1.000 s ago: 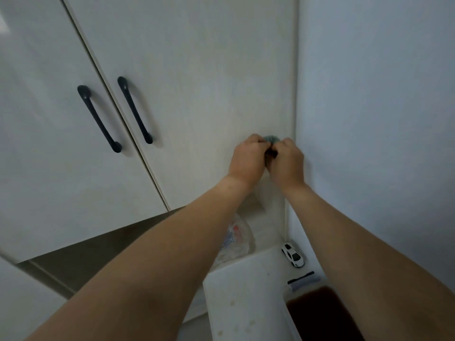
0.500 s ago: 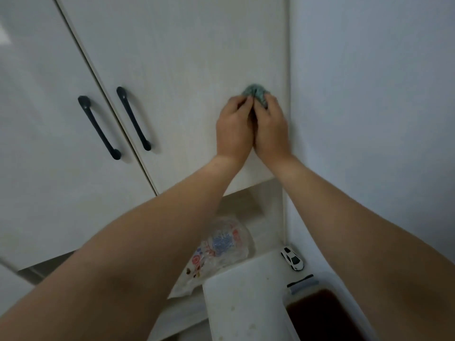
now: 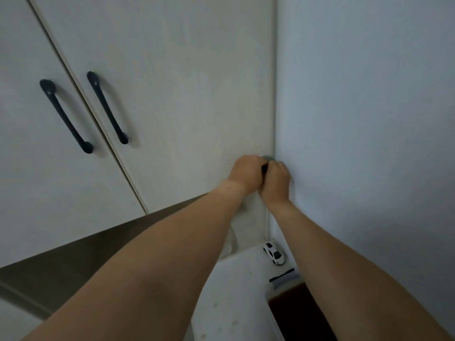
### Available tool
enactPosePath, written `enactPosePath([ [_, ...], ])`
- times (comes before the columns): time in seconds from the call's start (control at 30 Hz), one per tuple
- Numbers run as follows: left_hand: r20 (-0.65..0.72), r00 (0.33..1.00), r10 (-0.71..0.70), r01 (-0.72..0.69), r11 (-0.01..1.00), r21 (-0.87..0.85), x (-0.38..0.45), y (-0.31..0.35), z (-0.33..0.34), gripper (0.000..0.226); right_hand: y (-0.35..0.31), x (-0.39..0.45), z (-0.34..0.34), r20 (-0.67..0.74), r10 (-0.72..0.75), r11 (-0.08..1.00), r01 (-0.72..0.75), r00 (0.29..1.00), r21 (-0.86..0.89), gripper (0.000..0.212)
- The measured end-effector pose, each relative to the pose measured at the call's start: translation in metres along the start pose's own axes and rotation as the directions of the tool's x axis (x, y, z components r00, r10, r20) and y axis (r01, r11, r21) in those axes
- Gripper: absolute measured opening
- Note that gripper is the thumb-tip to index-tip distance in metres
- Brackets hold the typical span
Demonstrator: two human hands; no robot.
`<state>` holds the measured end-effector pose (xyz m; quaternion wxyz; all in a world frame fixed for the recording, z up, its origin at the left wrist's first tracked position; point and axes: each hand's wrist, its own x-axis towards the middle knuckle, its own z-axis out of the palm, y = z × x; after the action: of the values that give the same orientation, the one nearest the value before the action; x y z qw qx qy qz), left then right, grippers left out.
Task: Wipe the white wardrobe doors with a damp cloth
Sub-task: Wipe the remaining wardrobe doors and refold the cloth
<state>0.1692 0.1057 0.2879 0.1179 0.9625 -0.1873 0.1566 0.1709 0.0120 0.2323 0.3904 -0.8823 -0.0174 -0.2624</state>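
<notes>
Two white wardrobe doors fill the view: the right door [image 3: 177,94] and the left door [image 3: 29,148], each with a dark handle. My left hand [image 3: 247,172] and my right hand [image 3: 277,179] sit side by side low on the right door, close to its right edge by the wall. Both have curled fingers gripping a small grey-green cloth [image 3: 268,158] against the door. Only a sliver of the cloth shows above my knuckles; the rest is hidden under my hands.
A pale blue-grey wall [image 3: 369,119] meets the wardrobe at the right. Below the doors is a white surface [image 3: 234,286] with a small white toy car [image 3: 273,253] and a container of dark contents [image 3: 293,313]. Dark handles [image 3: 107,107] [image 3: 65,115] stick out at left.
Half a second ago both hands and the cloth were higher on the right door; they have slid down along its right edge to the lower part.
</notes>
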Motion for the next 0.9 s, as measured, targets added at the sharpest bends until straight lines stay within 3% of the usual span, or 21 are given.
enactPosePath([
  [0.07,-0.023,1.0,-0.017,0.016,0.999,-0.043,-0.01,-0.003,0.004,0.03,-0.003,-0.009,-0.002,0.048,-0.026,1.0,0.026,0.999,-0.002,0.017],
  [0.13,-0.196,0.98,-0.03,0.005,0.992,-0.127,-0.013,0.002,-0.013,0.034,-0.029,-0.008,-0.02,-0.013,-0.022,0.977,0.024,1.0,0.212,0.011],
  [0.2,-0.48,0.877,-0.025,-0.063,0.984,-0.167,-0.007,0.004,-0.043,0.034,-0.064,0.004,-0.04,-0.071,-0.015,0.858,0.049,0.997,0.511,0.011],
  [0.27,-0.693,0.721,-0.015,-0.099,0.987,-0.125,0.001,0.006,-0.077,0.033,-0.096,0.027,-0.057,-0.169,-0.12,0.818,0.194,0.978,0.542,0.016],
  [0.3,-0.744,0.668,-0.006,-0.1,0.99,-0.098,0.007,0.004,-0.091,0.033,-0.112,0.039,-0.062,-0.211,-0.187,0.806,0.272,0.959,0.525,0.016],
  [0.33,-0.752,0.659,-0.014,-0.1,0.989,-0.106,0.013,0.006,-0.102,0.033,-0.123,0.052,-0.068,-0.27,-0.248,0.824,0.349,0.93,0.445,0.016],
  [0.43,-0.658,0.732,-0.176,-0.085,0.935,-0.344,0.031,0.01,-0.132,0.027,-0.131,0.088,-0.07,-0.424,-0.444,0.866,0.499,0.789,0.023,0.014],
  [0.47,-0.612,0.767,-0.195,-0.089,0.911,-0.402,0.034,0.012,-0.135,0.025,-0.125,0.095,-0.068,-0.449,-0.453,0.869,0.494,0.77,-0.031,0.014],
  [0.57,-0.458,0.889,-0.018,-0.098,0.969,-0.227,0.04,0.014,-0.115,0.031,-0.095,0.092,-0.063,-0.429,-0.268,0.943,0.325,0.863,0.065,0.019],
  [0.63,-0.322,0.947,0.02,-0.088,0.976,-0.198,0.033,0.016,-0.087,0.036,-0.074,0.077,-0.058,-0.314,-0.106,0.986,0.14,0.943,0.089,0.023],
  [0.7,-0.209,0.977,0.035,-0.068,0.986,-0.153,0.014,0.015,-0.057,0.037,-0.056,0.054,-0.057,-0.145,-0.032,0.999,0.034,0.989,0.01,0.022],
  [0.8,-0.013,1.0,-0.022,0.019,0.982,-0.187,-0.019,0.002,-0.022,0.045,-0.033,0.013,-0.051,0.089,-0.046,0.999,0.047,0.995,-0.006,0.022],
  [0.9,0.021,0.994,-0.107,0.109,0.952,-0.286,-0.047,-0.011,-0.003,0.053,-0.021,-0.02,-0.042,0.09,-0.021,0.997,0.014,0.996,0.081,0.023],
])
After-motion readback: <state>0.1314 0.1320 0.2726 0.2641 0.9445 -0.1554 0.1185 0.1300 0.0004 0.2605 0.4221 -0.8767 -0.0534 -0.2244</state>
